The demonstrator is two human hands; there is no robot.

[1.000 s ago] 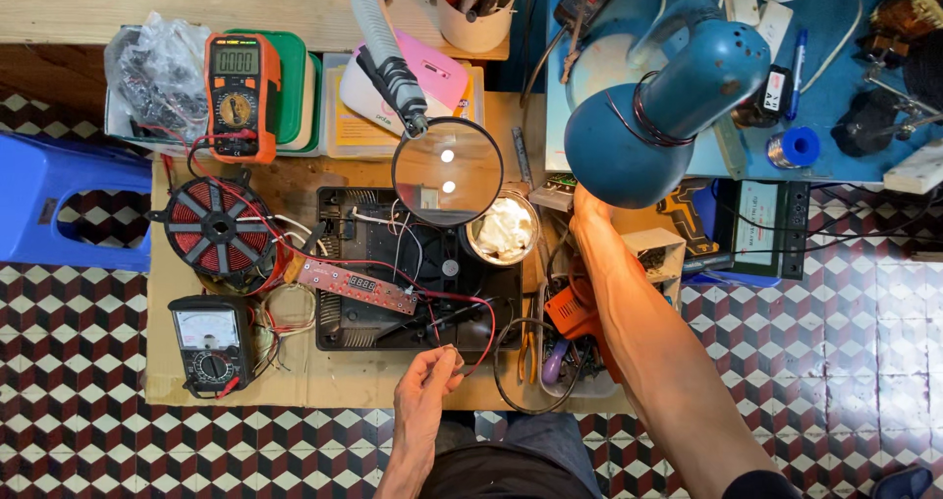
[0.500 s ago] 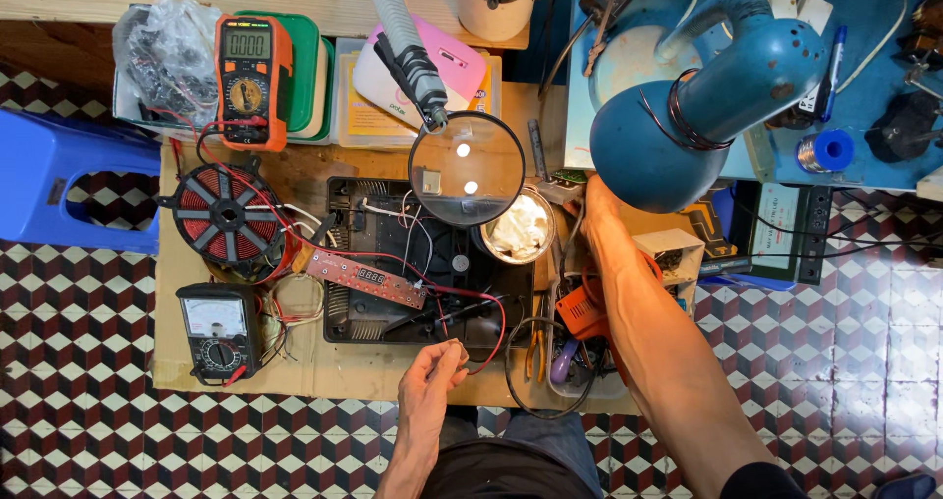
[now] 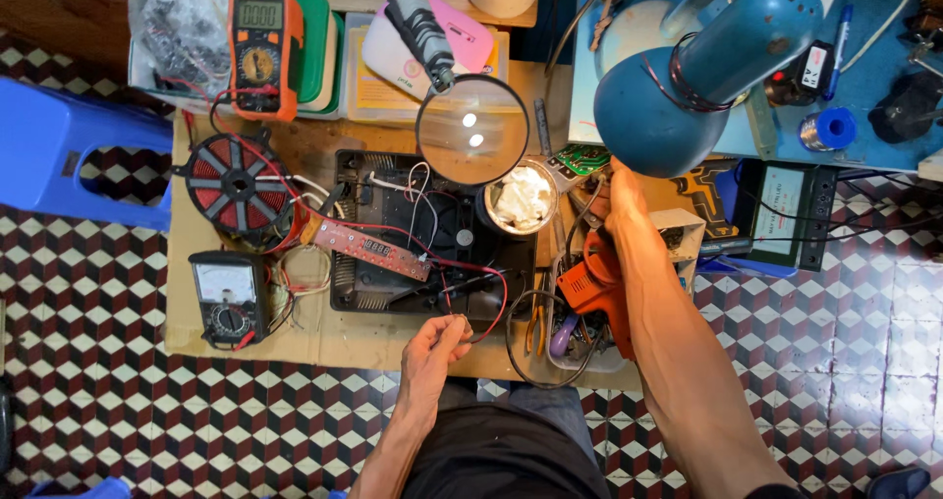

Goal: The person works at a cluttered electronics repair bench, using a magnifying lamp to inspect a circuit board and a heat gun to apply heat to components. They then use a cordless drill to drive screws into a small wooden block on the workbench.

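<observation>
A tiled floor [image 3: 88, 381] of red, black and white cubes fills the lower frame. A blue plastic stool [image 3: 69, 155] stands at left. A blue desk lamp [image 3: 707, 62] hangs at upper right over a blue tabletop [image 3: 874, 77].

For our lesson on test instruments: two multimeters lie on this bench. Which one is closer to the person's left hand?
The black analogue multimeter with the needle dial, at the bench's front left, lies closer to the left hand. The orange digital multimeter sits at the far back.

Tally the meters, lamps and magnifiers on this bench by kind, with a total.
Orange digital multimeter: 1
Black analog meter: 1
Blue desk lamp: 1
Magnifying glass: 1
Total: 4
</observation>
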